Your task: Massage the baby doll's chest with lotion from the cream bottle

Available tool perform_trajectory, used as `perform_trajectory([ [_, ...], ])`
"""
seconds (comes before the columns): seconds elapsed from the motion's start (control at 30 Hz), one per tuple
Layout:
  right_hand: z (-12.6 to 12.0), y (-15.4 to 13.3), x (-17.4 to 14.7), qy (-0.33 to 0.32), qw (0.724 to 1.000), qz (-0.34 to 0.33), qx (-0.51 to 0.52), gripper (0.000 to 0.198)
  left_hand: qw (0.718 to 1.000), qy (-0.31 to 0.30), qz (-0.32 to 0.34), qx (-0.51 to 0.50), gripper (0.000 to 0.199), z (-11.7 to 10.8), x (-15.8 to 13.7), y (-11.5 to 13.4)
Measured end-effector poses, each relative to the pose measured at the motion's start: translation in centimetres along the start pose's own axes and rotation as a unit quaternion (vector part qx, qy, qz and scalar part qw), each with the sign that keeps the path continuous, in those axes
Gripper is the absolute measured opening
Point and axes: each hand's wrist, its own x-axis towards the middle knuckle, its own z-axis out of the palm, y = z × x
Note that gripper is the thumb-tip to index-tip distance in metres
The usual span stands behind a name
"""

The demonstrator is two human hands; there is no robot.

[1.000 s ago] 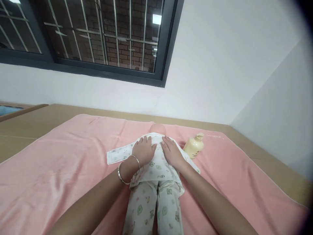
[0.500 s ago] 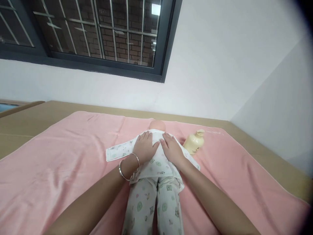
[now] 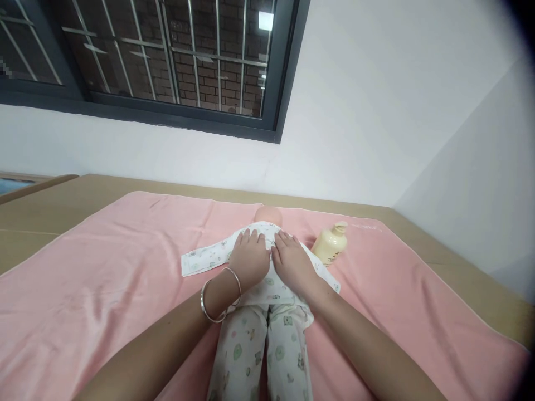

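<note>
As the doll (image 3: 267, 312) lies flat, both hands (image 3: 271, 259) press its back.

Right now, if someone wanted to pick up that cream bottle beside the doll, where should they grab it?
Probably around the wide body of the cream bottle, coming from the right, its open side. It lies tilted on the pink towel with its narrow pump top pointing away, and the doll and the right hand crowd its left.
</note>
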Motion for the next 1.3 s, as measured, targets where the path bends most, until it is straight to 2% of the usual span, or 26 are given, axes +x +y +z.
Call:
perform_trajectory([
  [0.1, -0.8, -1.2, -0.7, 0.004, 0.999, -0.045, 0.028, 0.046, 0.997, 0.023, 0.046, -0.057, 0.028, -0.2, 0.6, -0.2],
  [0.17, -0.8, -1.3, -0.8, 0.01, 0.997, -0.054, 0.053, 0.046, 0.994, 0.041, 0.041, -0.097, 0.027, 0.2, 1.0, -0.7],
  [0.3, 0.9, 0.8, 0.5, 0.04, 0.995, -0.012, 0.088, 0.045, 0.987, 0.082, 0.002, -0.135, 0.03, 2.2, 1.7, -1.9],
  [0.4, 2.2, 2.7, 1.5, 0.04, 0.996, 0.025, 0.078, 0.051, 0.988, 0.072, -0.025, -0.136, 0.042, 3.8, 1.9, -2.5],
  [0.5, 2.7, 3.3, 1.8, 0.036, 0.996, 0.037, 0.069, 0.054, 0.988, 0.056, -0.05, -0.134, 0.05, 4.8, 1.9, -2.6],
  [0.67, 2.5, 2.9, 1.5, 0.033, 0.997, 0.036, 0.065, 0.053, 0.988, 0.043, -0.053, -0.135, 0.052, 4.9, 1.9, -2.5],
  [0.97, 1.7, 2.5, 1.6, 0.02, 0.994, 0.057, 0.09, 0.055, 0.987, 0.078, -0.043, -0.135, 0.047, 5.2, 1.9, -2.8],
  [1.1, 0.6, 1.3, 1.1, 0.07, 0.991, 0.018, 0.109, 0.058, 0.986, 0.077, -0.039, -0.145, 0.047, 5.1, 1.8, -2.9],
  [1.2, 0.9, 0.7, 0.7, 0.125, 0.986, -0.018, 0.109, 0.055, 0.983, 0.085, -0.039, -0.16, 0.045, 5.1, 1.8, -2.9],
  [1.3, 1.8, 0.8, 0.7, 0.095, 0.989, -0.015, 0.109, 0.052, 0.977, 0.099, -0.041, -0.182, 0.044, 5.2, 1.8, -3.0],
])
